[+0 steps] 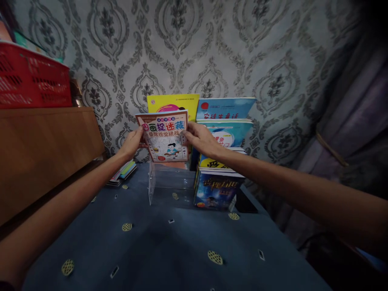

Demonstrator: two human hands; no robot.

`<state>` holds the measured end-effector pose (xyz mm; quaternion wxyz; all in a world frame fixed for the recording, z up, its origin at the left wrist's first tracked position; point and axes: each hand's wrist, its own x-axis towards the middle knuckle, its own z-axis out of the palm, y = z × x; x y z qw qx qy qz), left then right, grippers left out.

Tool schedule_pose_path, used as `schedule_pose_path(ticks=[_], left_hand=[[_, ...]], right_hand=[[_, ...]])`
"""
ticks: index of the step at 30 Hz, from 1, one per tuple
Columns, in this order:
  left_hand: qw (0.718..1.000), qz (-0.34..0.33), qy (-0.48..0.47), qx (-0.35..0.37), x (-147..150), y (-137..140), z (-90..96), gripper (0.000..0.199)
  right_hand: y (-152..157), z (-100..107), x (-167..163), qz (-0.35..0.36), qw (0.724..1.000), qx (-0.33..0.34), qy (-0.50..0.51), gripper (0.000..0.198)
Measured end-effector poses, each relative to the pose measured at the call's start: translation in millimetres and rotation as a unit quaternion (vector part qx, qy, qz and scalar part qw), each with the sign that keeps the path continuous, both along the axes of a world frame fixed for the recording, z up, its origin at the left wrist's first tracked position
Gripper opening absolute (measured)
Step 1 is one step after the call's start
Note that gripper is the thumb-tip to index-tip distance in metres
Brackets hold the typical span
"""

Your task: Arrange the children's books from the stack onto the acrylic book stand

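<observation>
Between my two hands is a thin picture book (166, 150) with a brown border and colourful lettering, its cover facing me. My left hand (133, 142) grips its left edge, while my right hand (201, 139) pinches the right edge. The book is held upright above a clear plastic stand (169, 182), in front of a yellow book (172, 101). Beside it, on the stand's right side, rise tiered rows of books: a blue book (224, 106) at the back, a teal book (238, 129), a yellow-and-blue one (209, 163), and a dark blue book (214, 194) in front.
A dark blue patterned cloth (169, 250) covers the surface. Several flat books (125, 173) lie stacked to the left, near a wooden cabinet (51, 149) bearing a red basket (36, 79). A dark flat object (247, 204) lies right of the stand, and a curtain (342, 137) hangs at right.
</observation>
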<state>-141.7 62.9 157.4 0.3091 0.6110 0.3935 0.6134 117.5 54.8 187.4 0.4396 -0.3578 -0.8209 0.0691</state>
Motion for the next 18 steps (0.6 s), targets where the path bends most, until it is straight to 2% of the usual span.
schedule_pose_path(ticks=[5,9,14,18], left_hand=[[0.999,0.019,-0.006,-0.028,6,8,1.2,0.050],[0.999,0.040,-0.016,-0.026,10,16,-4.3,0.049],[0.999,0.044,0.002,-0.013,11,22,-15.1,0.048],[0.997,0.060,0.053,0.001,10,24,-22.9,0.036]], right_hand=[[13,1,-2,-0.022,0.999,-0.044,0.018,0.011],[20,-4,-3,-0.047,0.998,-0.042,0.015,0.001],[14,-7,-4,-0.056,0.998,0.007,-0.006,0.032],[7,-5,-6,-0.066,0.995,0.067,-0.019,0.056]])
